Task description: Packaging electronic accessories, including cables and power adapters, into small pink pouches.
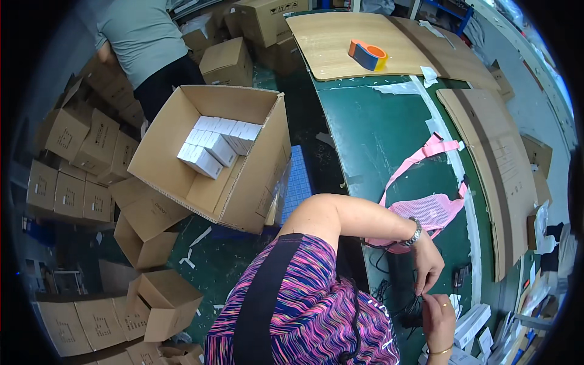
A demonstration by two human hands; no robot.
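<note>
At the near end of the green worktable (365, 128), my left hand (428, 263), with a watch on its wrist, reaches down with its fingertips pinched on a thin black cable (415, 304). My right hand (440, 316), wearing a ring and a bangle, meets it from below, thumb and fingers closed at the same cable. Loose black strands hang and lie beneath the fingers. Just beyond my left forearm lies a pink mesh pouch (429, 210) with pink straps and dark buckles. A small black object (462, 275) rests to the right of my hands.
An open carton (255, 176) with several small white boxes (210, 146) stands to my left. Cardboard sheets (486, 164) and a tape roll (368, 55) lie on the table. White boxes (471, 325) sit at the near right. Another person (143, 45) bends among stacked cartons.
</note>
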